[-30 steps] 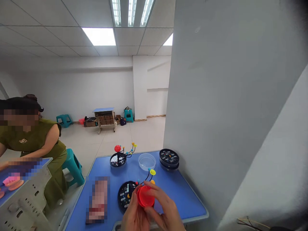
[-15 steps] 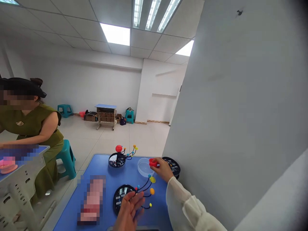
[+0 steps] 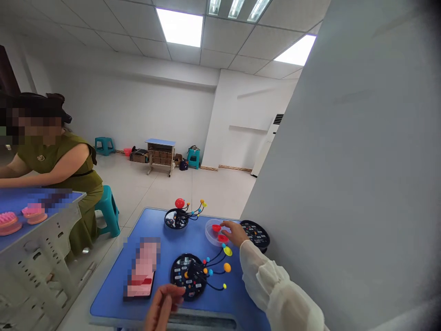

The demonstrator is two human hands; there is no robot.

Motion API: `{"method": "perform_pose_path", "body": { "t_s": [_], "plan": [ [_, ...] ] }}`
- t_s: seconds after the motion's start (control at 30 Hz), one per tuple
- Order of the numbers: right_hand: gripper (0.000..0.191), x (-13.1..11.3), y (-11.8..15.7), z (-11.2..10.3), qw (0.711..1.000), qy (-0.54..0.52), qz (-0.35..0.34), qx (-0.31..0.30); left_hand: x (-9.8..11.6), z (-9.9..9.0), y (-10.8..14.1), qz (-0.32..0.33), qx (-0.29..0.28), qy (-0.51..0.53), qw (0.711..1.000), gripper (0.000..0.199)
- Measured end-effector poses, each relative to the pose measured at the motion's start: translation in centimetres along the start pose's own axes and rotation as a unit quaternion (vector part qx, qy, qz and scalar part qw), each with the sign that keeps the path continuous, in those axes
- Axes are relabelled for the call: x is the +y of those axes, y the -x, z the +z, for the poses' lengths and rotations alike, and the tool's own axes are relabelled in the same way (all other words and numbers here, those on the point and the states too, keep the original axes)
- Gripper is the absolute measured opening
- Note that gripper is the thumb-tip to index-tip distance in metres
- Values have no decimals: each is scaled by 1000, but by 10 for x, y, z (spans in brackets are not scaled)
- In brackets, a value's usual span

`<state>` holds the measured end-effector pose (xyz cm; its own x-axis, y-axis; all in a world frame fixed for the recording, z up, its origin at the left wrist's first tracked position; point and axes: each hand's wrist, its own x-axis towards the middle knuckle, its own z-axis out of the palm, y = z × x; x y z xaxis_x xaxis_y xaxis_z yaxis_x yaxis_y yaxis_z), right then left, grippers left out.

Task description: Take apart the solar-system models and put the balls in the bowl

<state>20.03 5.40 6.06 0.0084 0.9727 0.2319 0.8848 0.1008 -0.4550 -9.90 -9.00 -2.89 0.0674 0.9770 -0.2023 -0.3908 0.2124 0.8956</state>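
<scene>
My right hand [image 3: 235,233] is at the clear round dish [image 3: 209,236], fingers apart over its right side and nothing held. Inside the dish lie two red cup-like pieces, one [image 3: 216,228] near the back and one [image 3: 223,238] near the front. My left hand [image 3: 166,303] is low at the desk's front edge, fingers curled and thumb close to them; whether anything small is between them cannot be made out. Just beyond it sits a black round base [image 3: 188,277] with curved black arms carrying coloured balls.
On the blue desk [image 3: 113,285] are a phone [image 3: 142,271], a second ball model [image 3: 176,219] with a red ball, and stacked black discs [image 3: 255,233] by the grey wall. A person [image 3: 69,161] sits at another desk, left.
My right hand has let go of the red pieces, which now lie in the dish. My left hand has drawn back from the near model and curled. The view has shifted.
</scene>
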Motion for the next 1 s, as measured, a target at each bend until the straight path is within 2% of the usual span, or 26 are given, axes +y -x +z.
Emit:
{"method": "perform_pose_path", "body": {
  "t_s": [0.1, 0.2, 0.33, 0.4, 0.5, 0.67, 1.0],
  "plan": [
    [24, -15, 16, -10, 999, -35, -25, 20, 7, 11, -16, 81, -22, -94, 992, 46],
    [24, -38, 44, -14, 994, -79, -69, 19, 13, 24, -41, 165, -28, -164, 972, 38],
    [24, -65, 81, -10, 978, -125, -169, 8, 15, 39, -69, 187, -94, -223, 952, 35],
    [22, -73, 92, -5, 976, -105, -188, 1, 13, 46, -76, 193, -143, -226, 944, 37],
    [18, -80, 95, 3, 981, -45, -185, -22, 8, 55, -83, 203, -175, -220, 938, 33],
    [8, -87, 88, 10, 983, 56, -171, -41, 1, 64, -87, 210, -171, -223, 936, 19],
    [5, -99, 88, 12, 971, 158, -181, -17, -8, 66, -93, 221, -155, -196, 943, 29]
  ]
}}
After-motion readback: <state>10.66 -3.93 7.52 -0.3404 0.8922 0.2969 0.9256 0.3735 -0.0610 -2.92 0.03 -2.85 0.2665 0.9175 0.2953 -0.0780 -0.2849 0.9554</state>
